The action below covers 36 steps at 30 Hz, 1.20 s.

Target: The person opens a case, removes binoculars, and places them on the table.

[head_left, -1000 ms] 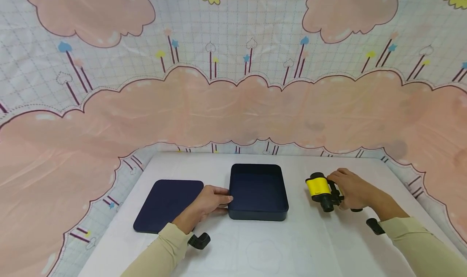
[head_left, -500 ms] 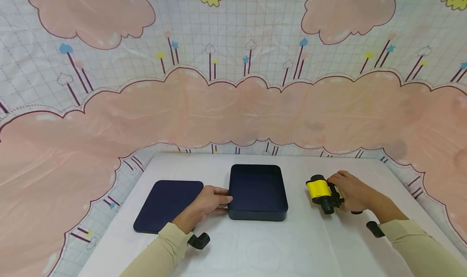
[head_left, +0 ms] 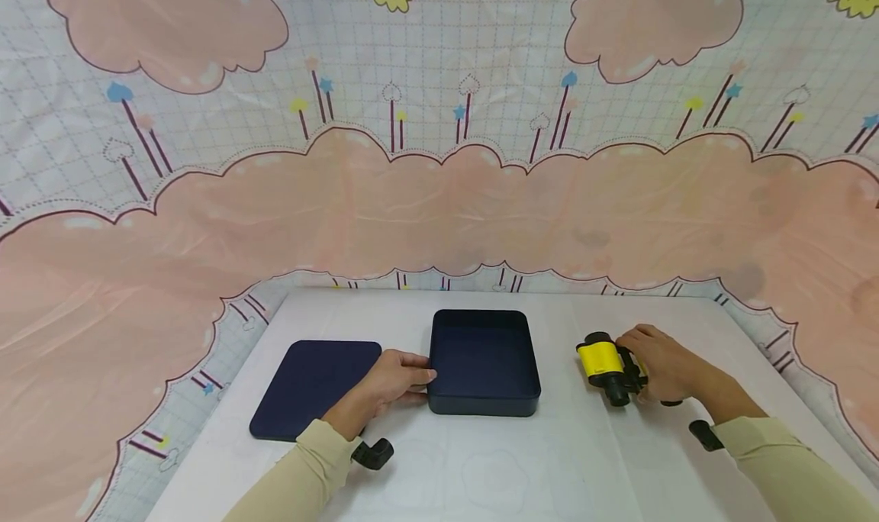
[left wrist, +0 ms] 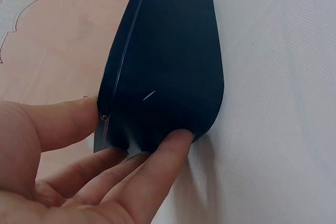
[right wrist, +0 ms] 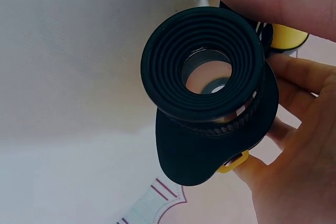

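Note:
My left hand (head_left: pixel 391 381) grips the left wall of a dark navy open box (head_left: pixel 484 362). In the left wrist view, the thumb (left wrist: pixel 65 124) is at the rim and the other fingers (left wrist: pixel 163 174) press the outer side of the box (left wrist: pixel 168 61). My right hand (head_left: pixel 662 362) holds yellow and black binoculars (head_left: pixel 600 359) at the right, close over the table. The right wrist view looks into a ribbed black eyepiece (right wrist: pixel 157 77), with the thumb above and the fingers behind. Nothing shows inside the box.
A flat navy lid (head_left: pixel 312 385) lies on the white table (head_left: pixel 494 476), left of the box and partly under the left forearm in view. A patterned cloth (head_left: pixel 439 209) with clouds hangs behind the table. Black camera mounts (head_left: pixel 374 453) sit at both wrists.
The binoculars and right hand have shifted very slightly toward me. My left hand stays on the box, and the box and lid have not moved.

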Motion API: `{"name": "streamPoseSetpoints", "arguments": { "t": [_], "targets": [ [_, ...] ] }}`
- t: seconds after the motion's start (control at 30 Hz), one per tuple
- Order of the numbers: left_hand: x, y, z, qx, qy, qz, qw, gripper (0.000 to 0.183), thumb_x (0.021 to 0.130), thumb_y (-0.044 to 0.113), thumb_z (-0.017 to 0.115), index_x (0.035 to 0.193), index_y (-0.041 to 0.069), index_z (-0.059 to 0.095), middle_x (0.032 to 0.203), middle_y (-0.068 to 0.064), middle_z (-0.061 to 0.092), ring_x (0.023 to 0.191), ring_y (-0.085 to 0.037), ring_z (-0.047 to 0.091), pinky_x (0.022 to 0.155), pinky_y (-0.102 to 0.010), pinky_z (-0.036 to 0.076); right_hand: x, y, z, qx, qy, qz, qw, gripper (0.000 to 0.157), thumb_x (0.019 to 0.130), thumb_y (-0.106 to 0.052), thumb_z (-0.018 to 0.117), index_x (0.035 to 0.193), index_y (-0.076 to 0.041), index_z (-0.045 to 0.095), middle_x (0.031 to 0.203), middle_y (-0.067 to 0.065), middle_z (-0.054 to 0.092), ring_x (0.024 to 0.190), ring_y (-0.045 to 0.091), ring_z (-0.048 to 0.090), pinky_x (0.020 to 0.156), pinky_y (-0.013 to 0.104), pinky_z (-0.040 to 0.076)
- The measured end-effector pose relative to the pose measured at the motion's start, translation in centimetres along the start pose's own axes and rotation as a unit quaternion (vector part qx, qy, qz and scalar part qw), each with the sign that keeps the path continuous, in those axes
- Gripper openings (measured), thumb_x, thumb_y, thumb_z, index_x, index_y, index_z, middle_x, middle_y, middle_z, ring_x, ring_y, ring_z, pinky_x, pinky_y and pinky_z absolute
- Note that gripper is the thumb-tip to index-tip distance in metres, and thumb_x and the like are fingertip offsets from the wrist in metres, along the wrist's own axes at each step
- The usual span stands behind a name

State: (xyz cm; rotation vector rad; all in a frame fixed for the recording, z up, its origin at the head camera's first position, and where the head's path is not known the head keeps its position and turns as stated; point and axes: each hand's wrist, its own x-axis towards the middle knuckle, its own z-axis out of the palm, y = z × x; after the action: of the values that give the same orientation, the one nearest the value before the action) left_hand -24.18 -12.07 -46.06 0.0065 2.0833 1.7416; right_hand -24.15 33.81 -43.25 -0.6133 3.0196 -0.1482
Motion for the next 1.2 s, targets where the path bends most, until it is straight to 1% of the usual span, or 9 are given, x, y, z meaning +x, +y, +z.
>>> {"name": "streamPoseSetpoints", "arguments": {
  "t": [0.33, 0.53, 0.8, 1.03, 1.2],
  "targets": [
    [0.1, -0.2, 0.1, -0.001, 0.001, 0.004, 1.0, 0.05, 0.092, 0.008, 0.067, 0.135, -0.013, 0.05, 0.132, -0.029, 0.06, 0.119, -0.039, 0.063, 0.09, -0.049, 0.057, -0.1, 0.2, 0.5, 0.0, 0.01, -0.004, 1.0, 0.085, 0.056, -0.021, 0.092, 0.131, -0.002, 0.055, 0.131, 0.014, 0.059, 0.13, 0.042, 0.042, 0.107, 0.066, 0.039],
    [0.2, -0.2, 0.1, -0.001, 0.002, -0.003, 1.0, 0.05, 0.092, 0.008, 0.067, 0.135, -0.012, 0.051, 0.131, -0.029, 0.061, 0.118, -0.038, 0.064, 0.089, -0.049, 0.058, -0.1, 0.6, 0.7, -0.005, 0.02, -0.006, 1.0, 0.083, 0.056, -0.018, 0.091, 0.13, -0.002, 0.056, 0.13, 0.014, 0.06, 0.13, 0.043, 0.042, 0.107, 0.065, 0.039],
    [0.2, -0.1, -0.1, -0.001, 0.005, -0.007, 1.0, 0.05, 0.092, 0.009, 0.068, 0.135, -0.012, 0.051, 0.13, -0.028, 0.062, 0.116, -0.037, 0.065, 0.089, -0.048, 0.058, -0.1, 0.9, 0.9, 0.003, 0.018, 0.002, 1.0, 0.084, 0.056, -0.018, 0.091, 0.131, -0.002, 0.056, 0.132, 0.015, 0.059, 0.131, 0.044, 0.041, 0.107, 0.066, 0.038],
    [0.3, -0.1, -0.1, 0.0, 0.007, -0.008, 0.9999, 0.051, 0.092, 0.008, 0.068, 0.135, -0.012, 0.051, 0.13, -0.028, 0.062, 0.117, -0.037, 0.065, 0.089, -0.048, 0.058, -0.1, 1.0, 1.1, 0.005, 0.018, 0.002, 1.0, 0.084, 0.056, -0.02, 0.093, 0.13, -0.003, 0.056, 0.13, 0.014, 0.06, 0.13, 0.044, 0.041, 0.107, 0.066, 0.038],
    [0.2, -0.2, -0.1, -0.001, 0.003, -0.005, 1.0, 0.05, 0.092, 0.008, 0.067, 0.135, -0.012, 0.05, 0.13, -0.029, 0.061, 0.117, -0.037, 0.064, 0.09, -0.049, 0.057, -0.1, 1.2, 1.0, 0.003, 0.016, 0.001, 1.0, 0.085, 0.056, -0.02, 0.092, 0.13, -0.001, 0.056, 0.13, 0.016, 0.059, 0.13, 0.045, 0.041, 0.107, 0.067, 0.038]
  ]
}}
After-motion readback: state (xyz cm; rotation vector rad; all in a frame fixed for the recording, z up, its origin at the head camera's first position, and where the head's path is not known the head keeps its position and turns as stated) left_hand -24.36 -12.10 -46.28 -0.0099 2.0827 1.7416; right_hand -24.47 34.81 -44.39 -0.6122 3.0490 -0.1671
